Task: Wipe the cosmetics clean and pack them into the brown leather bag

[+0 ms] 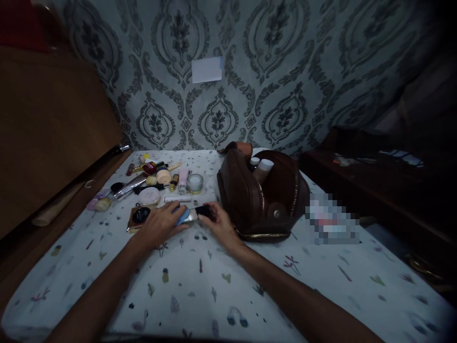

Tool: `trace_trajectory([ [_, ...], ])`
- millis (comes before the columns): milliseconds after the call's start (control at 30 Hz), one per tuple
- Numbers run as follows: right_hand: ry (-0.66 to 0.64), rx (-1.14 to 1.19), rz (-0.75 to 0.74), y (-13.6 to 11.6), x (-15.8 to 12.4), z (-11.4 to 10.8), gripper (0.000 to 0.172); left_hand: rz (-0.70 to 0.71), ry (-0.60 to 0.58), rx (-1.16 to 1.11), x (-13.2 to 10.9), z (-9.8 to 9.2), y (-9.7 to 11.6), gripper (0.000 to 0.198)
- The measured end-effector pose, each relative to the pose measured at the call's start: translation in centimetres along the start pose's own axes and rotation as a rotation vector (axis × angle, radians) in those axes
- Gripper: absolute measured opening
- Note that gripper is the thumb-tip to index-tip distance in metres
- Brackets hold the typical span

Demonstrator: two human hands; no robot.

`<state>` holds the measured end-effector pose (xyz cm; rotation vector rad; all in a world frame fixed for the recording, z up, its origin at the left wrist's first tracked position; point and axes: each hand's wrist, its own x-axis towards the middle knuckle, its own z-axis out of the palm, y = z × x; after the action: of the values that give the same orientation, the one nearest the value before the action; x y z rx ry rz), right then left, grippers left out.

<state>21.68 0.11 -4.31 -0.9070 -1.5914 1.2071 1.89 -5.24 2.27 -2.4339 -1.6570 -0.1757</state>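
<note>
Both hands meet on a small blue, silvery and black cosmetic item [193,216], whose exact kind I cannot make out. My left hand [159,224] is closed over its blue end. On its black end, the fingers of my right hand [222,226] are pinched. Just left of my left hand lies a gold-edged compact [137,219] with a round black top. A white tube [177,198] lies behind the hands, near a pale pink round compact [149,196]. Close to my right hand stands an open brown bag [243,190] with white-capped bottles [263,169] inside.
Farther back are a clear jar [194,183], a pink tube [183,181], a gold-and-black lipstick [173,182] and several more cosmetics. Patterned cloth [189,295] covers the surface. A wooden panel [53,138] rises at left, a patterned wall behind. A blurred-out item [332,219] lies right.
</note>
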Motion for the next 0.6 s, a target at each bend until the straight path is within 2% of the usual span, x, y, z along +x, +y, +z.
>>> trace_trajectory([
  [100,0.005,0.053,-0.018,-0.6,-0.2,0.2,0.034,-0.019,0.060,-0.080,0.0,0.0,-0.4,0.032],
  [233,-0.019,0.030,-0.075,-1.7,-0.9,0.2,0.037,-0.066,0.312,-0.256,0.0,0.0,0.0,0.029],
  [300,-0.059,-0.020,-0.120,-2.3,-1.2,0.1,0.036,-0.029,0.444,-0.302,0.0,0.0,0.6,0.027],
  [367,-0.087,-0.063,-0.180,-2.6,-1.5,0.1,0.032,0.064,0.515,-0.296,0.1,0.1,1.4,0.025],
  [467,-0.102,-0.087,-0.228,-2.7,-1.7,0.1,0.025,0.214,0.505,-0.252,0.1,0.1,2.2,0.020],
  [600,-0.079,-0.047,-0.150,-2.2,-1.4,0.2,0.026,0.294,0.436,-0.155,0.1,-0.2,1.8,0.020],
])
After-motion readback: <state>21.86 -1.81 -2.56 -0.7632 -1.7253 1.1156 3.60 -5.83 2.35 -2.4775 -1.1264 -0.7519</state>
